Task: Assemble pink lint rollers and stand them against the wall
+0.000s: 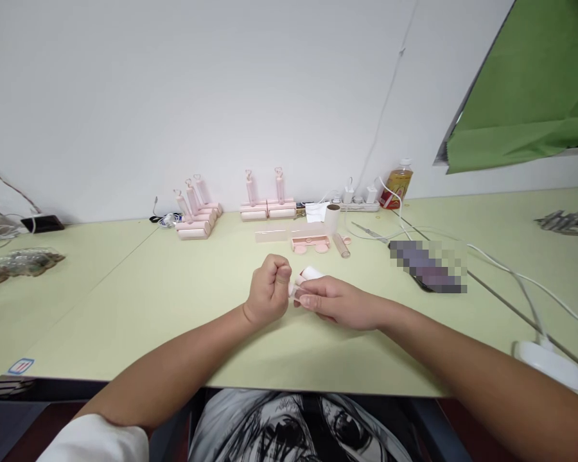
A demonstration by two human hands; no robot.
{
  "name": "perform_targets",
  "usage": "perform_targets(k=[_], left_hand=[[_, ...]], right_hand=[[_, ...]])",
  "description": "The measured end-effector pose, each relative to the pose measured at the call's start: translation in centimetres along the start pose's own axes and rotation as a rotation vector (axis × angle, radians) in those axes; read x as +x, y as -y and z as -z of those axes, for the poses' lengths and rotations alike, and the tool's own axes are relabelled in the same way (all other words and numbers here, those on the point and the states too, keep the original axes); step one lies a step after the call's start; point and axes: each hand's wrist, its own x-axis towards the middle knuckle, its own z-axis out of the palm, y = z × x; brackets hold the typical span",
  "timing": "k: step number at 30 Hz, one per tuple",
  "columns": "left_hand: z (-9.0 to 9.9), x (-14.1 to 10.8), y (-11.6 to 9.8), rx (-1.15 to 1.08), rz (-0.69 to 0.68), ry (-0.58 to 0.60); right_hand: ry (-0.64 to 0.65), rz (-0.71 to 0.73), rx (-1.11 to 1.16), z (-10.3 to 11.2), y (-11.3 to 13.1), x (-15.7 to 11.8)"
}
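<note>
My left hand [268, 289] is closed in a fist just above the table, its thumb on top. Whatever it grips, if anything, is hidden inside the fingers. Right beside it, my right hand [341, 303] pinches a small clear plastic piece [297, 293] between thumb and fingers. One end of that piece comes up against the left fist. A white roll [312, 273] shows just behind my right fingers; whether it is joined to the clear piece I cannot tell. Farther back lie a pink open-fronted plastic case [310, 242] and a clear tube [341, 246].
Several pink roller units [280, 208] with upright clear handles stand along the wall. Behind the case are a clear plastic cover [271, 235] and a cardboard-cored roll [332, 219]. Rightward lie tweezers [368, 231], a blurred-out phone [426, 266], white cables and a drink bottle [397, 186].
</note>
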Motion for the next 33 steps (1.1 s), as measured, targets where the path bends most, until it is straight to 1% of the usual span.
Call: perform_targets(k=[2, 3, 4, 6, 7, 9, 11, 12, 14, 15, 16, 18, 19, 20, 21, 22, 23, 24, 26, 27, 29, 31, 33], left_hand=[[0.2, -0.3, 0.2, 0.003, -0.068, 0.027], [0.4, -0.3, 0.3, 0.015, -0.099, 0.047], [0.6, -0.1, 0.4, 0.038, -0.129, 0.068], [1.4, 0.6, 0.5, 0.117, -0.182, 0.136], [1.8, 1.1, 0.5, 0.171, -0.206, 0.192], [2.6, 2.1, 0.5, 0.291, -0.266, 0.342], [3.1, 2.7, 0.4, 0.42, -0.32, 0.464], [3.2, 2.9, 0.4, 0.479, -0.338, 0.491], [3.1, 3.0, 0.4, 0.542, -0.351, 0.478], [2.9, 3.0, 0.5, 0.539, -0.344, 0.454], [2.8, 2.9, 0.6, 0.519, -0.328, 0.427], [2.8, 2.8, 1.0, 0.453, -0.277, 0.367], [2.8, 2.8, 1.3, 0.419, -0.252, 0.331], [2.9, 2.8, 1.6, 0.382, -0.229, 0.29], [3.0, 2.8, 2.0, 0.339, -0.21, 0.247], [3.1, 2.9, 2.3, 0.292, -0.187, 0.201], [3.2, 2.9, 2.6, 0.242, -0.158, 0.157], [3.2, 2.9, 2.9, 0.195, -0.119, 0.119], [3.1, 2.8, 3.2, 0.109, -0.025, 0.07], [2.9, 2.8, 3.3, 0.067, 0.025, 0.061], [2.6, 2.7, 3.4, -0.013, 0.116, 0.075], [2.3, 2.6, 3.2, -0.036, 0.167, 0.119], [2.2, 2.4, 2.9, 0.008, 0.158, 0.172]], right_hand=[[0.141, -0.102, 0.245, 0.2, -0.1, -0.1], [0.179, -0.134, 0.329, 0.3, -0.3, -0.1], [0.188, -0.146, 0.388, 0.4, -0.4, -0.1], [0.127, -0.13, 0.462, 0.5, -0.6, 0.0], [0.075, -0.117, 0.494, 0.7, -0.7, 0.0], [-0.025, -0.09, 0.561, 1.1, -0.7, 0.1], [-0.072, -0.071, 0.616, 1.6, -0.7, 0.1], [-0.074, -0.066, 0.628, 1.8, -0.8, 0.1], [-0.069, -0.061, 0.625, 2.2, -0.9, 0.3], [-0.085, -0.059, 0.619, 2.4, -1.1, 0.4], [-0.132, -0.056, 0.609, 2.6, -1.3, 0.6], [-0.322, -0.051, 0.535, 3.0, -1.9, 0.9], [-0.446, -0.052, 0.438, 3.2, -2.3, 1.1], [-0.554, -0.06, 0.288, 3.4, -2.7, 1.2], [-0.621, -0.078, 0.097, 3.5, -3.3, 1.2], [-0.629, -0.106, -0.107, 3.6, -3.8, 1.2], [-0.581, -0.14, -0.275, 3.5, -4.3, 1.2], [-0.512, -0.179, -0.392, 3.4, -4.7, 1.1], [-0.388, -0.237, -0.502, 3.0, -5.2, 0.9], [-0.35, -0.255, -0.51, 2.7, -5.3, 0.9], [-0.327, -0.283, -0.465, 2.3, -5.1, 0.9], [-0.351, -0.292, -0.342, 2.1, -4.7, 1.0], [-0.428, -0.259, -0.159, 2.4, -4.2, 1.2]])
